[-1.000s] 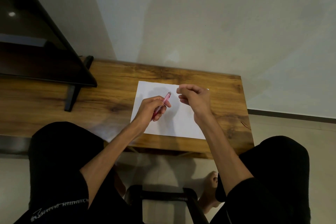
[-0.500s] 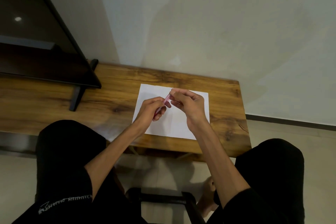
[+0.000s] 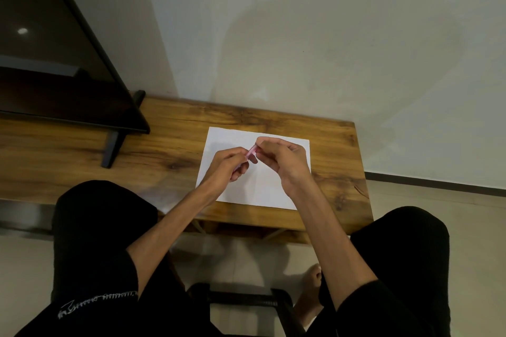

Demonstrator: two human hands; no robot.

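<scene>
Nearest to me, the person's left hand (image 3: 228,163) has its fingers curled around the lower part of a pink pen (image 3: 251,151), held just above a white sheet of paper (image 3: 262,189). A second ago the right hand (image 3: 282,161) was apart from the pen. Now it has closed the gap and pinches the pen's upper end. I think the cap is being pulled off or pushed on, but I cannot tell which, so writing has not begun. The sheet lies flat on the wooden worktop (image 3: 164,150), and a dark television (image 3: 54,63) stands further back.
</scene>
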